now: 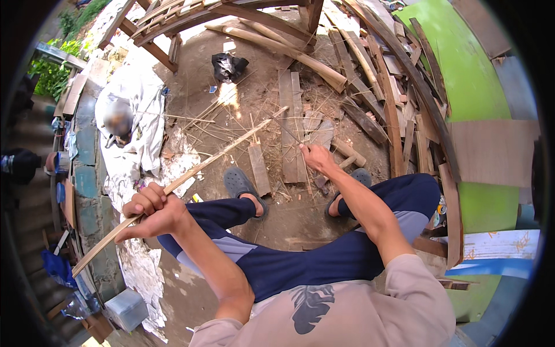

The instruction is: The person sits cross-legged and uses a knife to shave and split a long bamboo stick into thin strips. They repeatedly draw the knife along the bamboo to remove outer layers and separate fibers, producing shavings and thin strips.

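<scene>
My left hand (pixel 151 209) is closed round a long, pale wooden strip (pixel 215 156), possibly split bamboo. The strip slants from the lower left, past my hand, up to the middle of the yard. In my right hand (pixel 318 158) is a knife (pixel 287 130) with a thin, dark blade; its handle is hidden in my fist. The blade points up and left, its tip close to the strip's far end. Whether the two touch I cannot tell. Below them, short boards (pixel 288 144) lie on the dirt among thin shavings.
Planks and poles (pixel 376 87) are heaped at the right, beside a green panel (pixel 474 75). A wooden bench-like frame (pixel 231 10) stands at the far side, near a black plastic bag (pixel 228 67). White sheeting (pixel 139 110) lies along a low block wall (pixel 87 173) at the left.
</scene>
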Demonstrator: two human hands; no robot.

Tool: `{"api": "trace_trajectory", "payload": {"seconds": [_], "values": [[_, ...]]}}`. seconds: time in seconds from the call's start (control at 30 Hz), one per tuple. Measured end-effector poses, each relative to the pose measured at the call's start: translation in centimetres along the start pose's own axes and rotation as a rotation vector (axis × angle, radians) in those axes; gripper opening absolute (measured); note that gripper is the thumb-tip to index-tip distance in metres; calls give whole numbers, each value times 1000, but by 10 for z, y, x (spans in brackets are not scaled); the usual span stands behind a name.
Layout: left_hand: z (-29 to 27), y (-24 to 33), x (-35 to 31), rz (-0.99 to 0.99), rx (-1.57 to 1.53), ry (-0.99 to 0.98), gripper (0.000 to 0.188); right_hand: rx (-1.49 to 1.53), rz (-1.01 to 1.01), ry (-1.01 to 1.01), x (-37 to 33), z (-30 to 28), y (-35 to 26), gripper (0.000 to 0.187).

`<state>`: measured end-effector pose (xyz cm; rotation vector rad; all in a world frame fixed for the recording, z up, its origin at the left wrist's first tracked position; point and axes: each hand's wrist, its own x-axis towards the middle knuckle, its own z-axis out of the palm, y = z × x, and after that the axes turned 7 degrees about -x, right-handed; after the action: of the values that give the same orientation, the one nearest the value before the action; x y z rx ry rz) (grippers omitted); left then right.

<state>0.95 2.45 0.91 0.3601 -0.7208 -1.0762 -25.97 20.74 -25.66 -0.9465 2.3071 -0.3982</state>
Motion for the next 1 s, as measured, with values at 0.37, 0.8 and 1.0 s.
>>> {"api": "trace_trajectory", "payload": {"seconds": [0.37, 0.8, 1.0], "values": [[-8, -7, 20, -6, 0, -6, 76, 1, -270, 78, 21, -6, -25, 54], [-11, -11, 28, -2, -6, 73, 77, -108, -121, 34, 21, -28, -35, 59], [-13, -10, 33, -1, -12, 73, 76, -94, -409, 15, -19, -47, -97, 57]]}}
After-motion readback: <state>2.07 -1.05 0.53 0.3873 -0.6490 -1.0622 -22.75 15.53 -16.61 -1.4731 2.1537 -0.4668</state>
